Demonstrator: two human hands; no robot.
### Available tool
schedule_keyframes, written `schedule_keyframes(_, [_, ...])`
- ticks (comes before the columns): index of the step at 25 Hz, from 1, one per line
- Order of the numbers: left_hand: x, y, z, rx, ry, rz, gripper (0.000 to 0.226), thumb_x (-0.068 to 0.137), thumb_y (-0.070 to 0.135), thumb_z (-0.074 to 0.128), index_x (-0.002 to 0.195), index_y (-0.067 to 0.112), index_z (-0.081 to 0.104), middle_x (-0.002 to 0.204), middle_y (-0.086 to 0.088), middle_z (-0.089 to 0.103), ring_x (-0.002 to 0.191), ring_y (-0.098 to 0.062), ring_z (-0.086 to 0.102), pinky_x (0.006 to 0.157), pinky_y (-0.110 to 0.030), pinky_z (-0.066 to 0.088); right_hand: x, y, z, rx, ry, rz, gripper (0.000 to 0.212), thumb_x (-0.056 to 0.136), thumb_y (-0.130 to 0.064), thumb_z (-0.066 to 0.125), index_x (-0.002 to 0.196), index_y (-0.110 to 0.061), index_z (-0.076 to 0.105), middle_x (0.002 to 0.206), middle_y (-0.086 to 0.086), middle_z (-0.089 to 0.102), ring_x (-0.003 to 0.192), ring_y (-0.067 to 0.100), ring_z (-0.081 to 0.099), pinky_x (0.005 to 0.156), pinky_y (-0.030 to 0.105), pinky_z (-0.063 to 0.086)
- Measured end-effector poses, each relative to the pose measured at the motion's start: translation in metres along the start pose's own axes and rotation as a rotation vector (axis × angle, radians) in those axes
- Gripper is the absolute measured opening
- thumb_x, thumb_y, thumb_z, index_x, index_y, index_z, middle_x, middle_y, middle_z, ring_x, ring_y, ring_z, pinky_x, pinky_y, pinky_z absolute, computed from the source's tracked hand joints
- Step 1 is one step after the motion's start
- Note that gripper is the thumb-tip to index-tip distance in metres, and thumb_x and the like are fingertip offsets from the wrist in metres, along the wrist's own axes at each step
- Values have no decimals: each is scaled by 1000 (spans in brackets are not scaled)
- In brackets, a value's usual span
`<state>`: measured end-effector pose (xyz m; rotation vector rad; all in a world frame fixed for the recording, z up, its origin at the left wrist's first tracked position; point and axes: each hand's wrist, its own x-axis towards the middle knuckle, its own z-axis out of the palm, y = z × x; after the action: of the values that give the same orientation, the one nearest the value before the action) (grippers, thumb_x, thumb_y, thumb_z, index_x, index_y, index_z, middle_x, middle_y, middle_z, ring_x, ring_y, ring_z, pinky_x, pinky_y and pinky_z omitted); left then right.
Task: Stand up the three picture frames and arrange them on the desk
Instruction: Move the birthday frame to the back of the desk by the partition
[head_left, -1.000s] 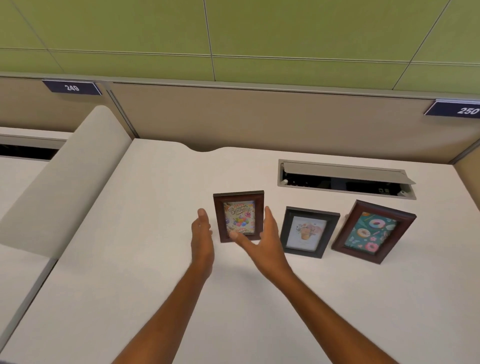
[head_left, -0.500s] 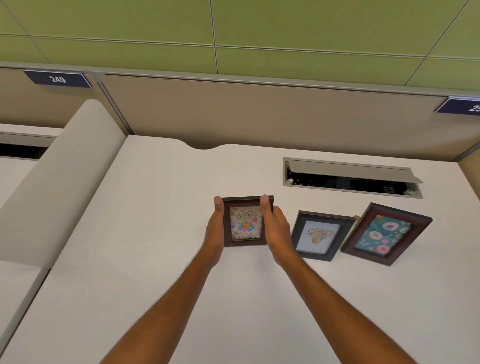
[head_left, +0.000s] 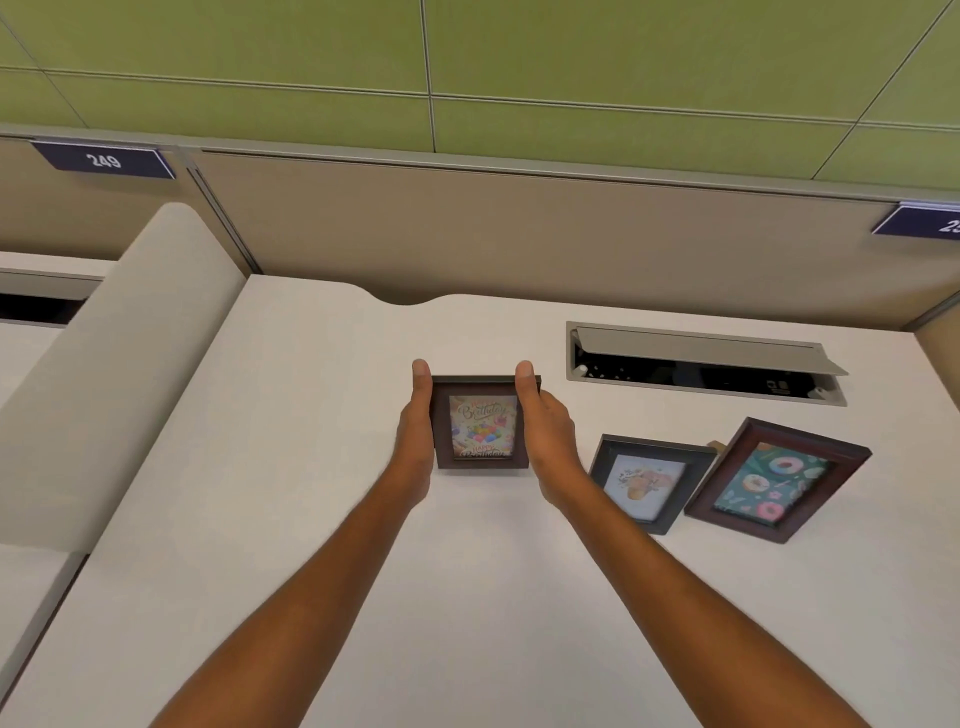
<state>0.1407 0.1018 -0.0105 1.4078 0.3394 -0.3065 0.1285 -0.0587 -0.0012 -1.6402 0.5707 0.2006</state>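
A small brown frame with a birthday picture (head_left: 483, 431) stands upright in the middle of the white desk (head_left: 291, 519). My left hand (head_left: 418, 431) grips its left side and my right hand (head_left: 545, 431) grips its right side, thumbs up along the frame's edges. To the right stands a black frame with a pastry picture (head_left: 647, 483), leaning back. Beside it, further right, stands a larger brown frame with a doughnut picture (head_left: 776, 480), angled a little and tilted back.
An open cable hatch (head_left: 706, 364) is sunk into the desk behind the frames. A beige partition wall (head_left: 519, 228) runs along the back, with number plates. A padded divider (head_left: 114, 374) borders the desk on the left.
Both hands closed in on the birthday frame from either side and now hold it. The frame has shifted slightly back and left from the other two.
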Motion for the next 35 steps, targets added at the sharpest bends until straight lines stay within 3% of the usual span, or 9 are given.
schedule_keyframes(2, [14, 20, 4, 8, -2, 20, 70, 86, 98, 31, 103, 54, 83, 106, 13, 86, 94, -5, 83, 61, -13, 61, 11, -22, 1, -8, 0, -7, 93, 75, -105, 37, 107, -26, 73, 105, -3, 79, 98, 13, 77, 74, 29, 60])
schedule_keyframes(6, [47, 59, 15, -3, -24, 48, 66, 87, 97, 34, 101, 55, 83, 104, 16, 86, 91, -3, 82, 58, -15, 61, 45, -65, -2, -18, -12, -12, 94, 80, -102, 35, 112, -24, 76, 111, 2, 81, 101, 21, 79, 88, 40, 65])
schedule_keyframes(12, [106, 90, 26, 37, -70, 86, 65, 81, 101, 36, 98, 58, 82, 103, 18, 85, 91, -2, 82, 61, -20, 64, 101, -111, -18, -23, -173, -17, 66, 100, -83, 38, 113, -29, 73, 124, 4, 80, 115, 25, 76, 109, 49, 56])
schedule_keyframes(16, [147, 92, 41, 47, -59, 43, 68, 83, 100, 35, 94, 53, 84, 99, 17, 86, 86, -2, 82, 76, -34, 55, 134, -126, -25, -11, -176, 3, 58, 102, -78, 39, 109, -30, 70, 124, 4, 79, 117, 25, 74, 111, 47, 54])
schedule_keyframes(26, [226, 78, 74, 76, -119, -18, 62, 90, 95, 27, 87, 63, 80, 92, 22, 85, 82, 3, 81, 76, -33, 52, 205, -124, -41, -20, -135, 38, 53, 105, -74, 38, 106, -30, 67, 130, 9, 77, 121, 29, 73, 116, 51, 53])
schedule_keyframes(30, [244, 72, 81, 98, -122, -35, 65, 89, 96, 27, 88, 61, 81, 95, 19, 85, 84, 2, 81, 77, -33, 52, 224, -122, -45, -18, -118, 49, 60, 106, -74, 37, 122, -23, 66, 133, 10, 76, 122, 29, 72, 108, 45, 54])
schedule_keyframes(32, [249, 70, 82, 106, -105, -32, 69, 89, 96, 27, 92, 55, 84, 96, 17, 86, 86, -1, 82, 80, -35, 52, 231, -121, -45, -28, -122, 54, 65, 105, -75, 37, 126, -21, 66, 133, 10, 76, 120, 28, 72, 102, 42, 52])
schedule_keyframes(35, [252, 69, 84, 111, -61, -39, 77, 88, 96, 30, 112, 43, 80, 104, 12, 86, 99, -13, 82, 95, -43, 52, 239, -119, -44, -43, -121, 56, 73, 104, -76, 38, 133, -16, 67, 131, 11, 76, 121, 29, 72, 110, 46, 53])
